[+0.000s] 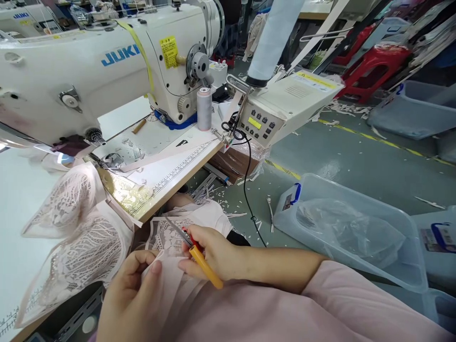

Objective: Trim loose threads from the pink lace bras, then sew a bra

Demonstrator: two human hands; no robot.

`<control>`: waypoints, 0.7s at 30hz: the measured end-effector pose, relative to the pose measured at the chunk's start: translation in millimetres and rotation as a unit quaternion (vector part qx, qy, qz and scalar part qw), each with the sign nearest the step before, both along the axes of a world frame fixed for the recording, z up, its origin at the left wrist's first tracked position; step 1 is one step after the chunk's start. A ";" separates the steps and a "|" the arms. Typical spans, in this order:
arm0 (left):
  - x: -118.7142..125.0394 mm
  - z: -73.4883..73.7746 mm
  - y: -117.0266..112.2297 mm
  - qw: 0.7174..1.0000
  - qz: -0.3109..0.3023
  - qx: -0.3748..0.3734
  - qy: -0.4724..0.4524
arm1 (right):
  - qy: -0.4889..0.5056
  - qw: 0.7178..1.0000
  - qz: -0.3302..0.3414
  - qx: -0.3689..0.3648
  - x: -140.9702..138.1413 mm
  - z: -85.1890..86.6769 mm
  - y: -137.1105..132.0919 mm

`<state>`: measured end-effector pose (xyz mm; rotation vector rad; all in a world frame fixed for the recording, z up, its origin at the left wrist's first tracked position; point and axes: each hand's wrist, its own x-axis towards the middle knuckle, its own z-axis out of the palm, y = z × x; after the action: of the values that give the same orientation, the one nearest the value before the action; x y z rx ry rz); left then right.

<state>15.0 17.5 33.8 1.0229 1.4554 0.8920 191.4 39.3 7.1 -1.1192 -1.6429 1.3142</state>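
Observation:
In my right hand (215, 254) is a pair of scissors (205, 267) with a yellow-orange and red handle, its blades pointing up and left over my lap. My left hand (133, 285) pinches the edge of a pale pink fabric piece (169, 280) just left of the scissors. Below the blades lies a section of white lace (173, 237) on my lap. Left of my hands, pale lace bra cups (85, 242) hang over the table edge by the sewing machine's needle area. Whether the blades touch the fabric I cannot tell.
A white sewing machine (89, 71) stands on the table (181, 164) with a printed ruler edge. Beside it are a thread cone (204, 109) and a control box (263, 124) with a dangling black cable. On the floor at right sits a clear plastic bin (320, 187) holding a plastic bag.

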 end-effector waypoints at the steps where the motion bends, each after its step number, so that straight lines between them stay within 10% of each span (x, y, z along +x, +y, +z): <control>1: 1.0 0.8 -1.6 1.000 0.006 -0.001 -0.005 | -0.001 1.000 -0.001 -0.009 -0.1 0.3 -1.0; 12: 6.9 -1.6 -9.0 0.998 0.035 -0.020 -0.056 | 0.009 0.990 0.139 0.020 17.9 6.1 11.3; 21: 4.2 -21.4 -0.5 0.996 -0.001 0.045 -0.072 | -0.313 0.864 0.386 0.087 51.6 11.8 31.9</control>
<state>19.2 17.0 12.5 1.0038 1.3026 1.0171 243.0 71.2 18.9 -0.8313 -2.8437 1.2670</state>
